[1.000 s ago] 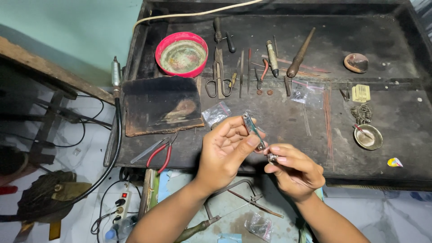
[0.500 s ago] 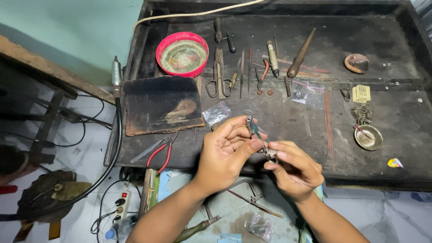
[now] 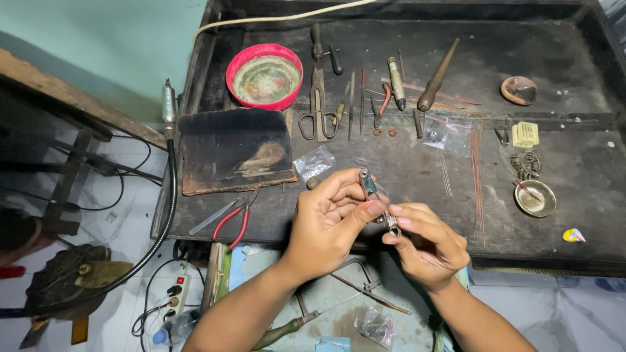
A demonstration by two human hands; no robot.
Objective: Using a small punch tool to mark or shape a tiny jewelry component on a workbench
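While the left hand (image 3: 329, 218) pinches small pliers (image 3: 370, 189) upright, the right hand (image 3: 427, 244) nips a tiny silver ring (image 3: 392, 225) at their tip, steadied just below the plastic bag (image 3: 314, 162) over the tabletop (image 3: 404, 163) edge.

you have a small clear plastic zip bag (image 3: 314, 161) lying on the dark bench just beside the charred block; a second clear plastic bag (image 3: 446, 130) below the wooden-handled tool; a pale yellow ribbed rectangular card (image 3: 525, 135) far right; a crumpled clear bag (image 3: 377, 323) down on the floor.
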